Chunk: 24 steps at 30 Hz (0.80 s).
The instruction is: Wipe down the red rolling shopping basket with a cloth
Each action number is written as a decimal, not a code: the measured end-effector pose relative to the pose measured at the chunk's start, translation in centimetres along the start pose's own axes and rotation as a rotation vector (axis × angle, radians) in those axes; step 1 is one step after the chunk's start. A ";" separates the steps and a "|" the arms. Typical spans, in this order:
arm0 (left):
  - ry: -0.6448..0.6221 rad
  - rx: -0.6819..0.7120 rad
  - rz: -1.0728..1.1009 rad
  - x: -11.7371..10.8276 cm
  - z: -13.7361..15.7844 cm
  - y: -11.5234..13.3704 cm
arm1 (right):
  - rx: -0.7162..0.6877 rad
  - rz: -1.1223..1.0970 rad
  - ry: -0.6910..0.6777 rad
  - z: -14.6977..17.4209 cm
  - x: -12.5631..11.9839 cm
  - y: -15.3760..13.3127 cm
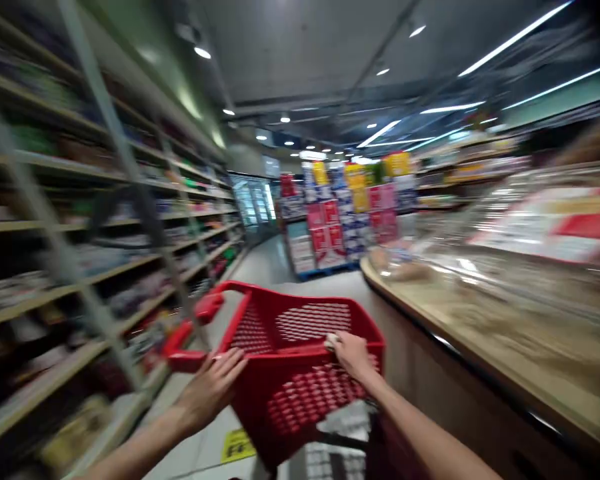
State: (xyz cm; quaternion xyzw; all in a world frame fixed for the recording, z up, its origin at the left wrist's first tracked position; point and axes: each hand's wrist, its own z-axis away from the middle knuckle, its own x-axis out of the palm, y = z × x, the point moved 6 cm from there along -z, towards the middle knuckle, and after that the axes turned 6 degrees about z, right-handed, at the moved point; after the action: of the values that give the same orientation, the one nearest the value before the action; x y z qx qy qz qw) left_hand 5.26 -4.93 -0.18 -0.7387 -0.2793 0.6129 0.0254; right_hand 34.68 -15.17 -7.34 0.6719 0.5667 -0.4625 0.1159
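At lower centre of the frame, a red shopping cart [300,387] is handled at two points along its near edge, seemingly for even steering, with the left hand [219,381] laid flat, fingers slightly spread, and the right hand [353,353] curled around a small pale item [332,341].

Stacked boxes [332,230] stand between stocked shelves [60,167] and a pale-topped counter [413,293] under ceiling lights [203,53].
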 end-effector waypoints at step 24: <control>0.322 -0.379 -0.068 0.0 -1.7 0.7 | -0.281 -0.247 0.143 1.1 2.2 -3.5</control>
State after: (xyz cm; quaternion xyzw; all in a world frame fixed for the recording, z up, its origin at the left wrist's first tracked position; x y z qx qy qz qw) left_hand 7.07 -4.97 -0.06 -0.8085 -0.4064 0.4228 -0.0486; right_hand 30.91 -13.35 -8.28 0.6054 0.7107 -0.3407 0.1105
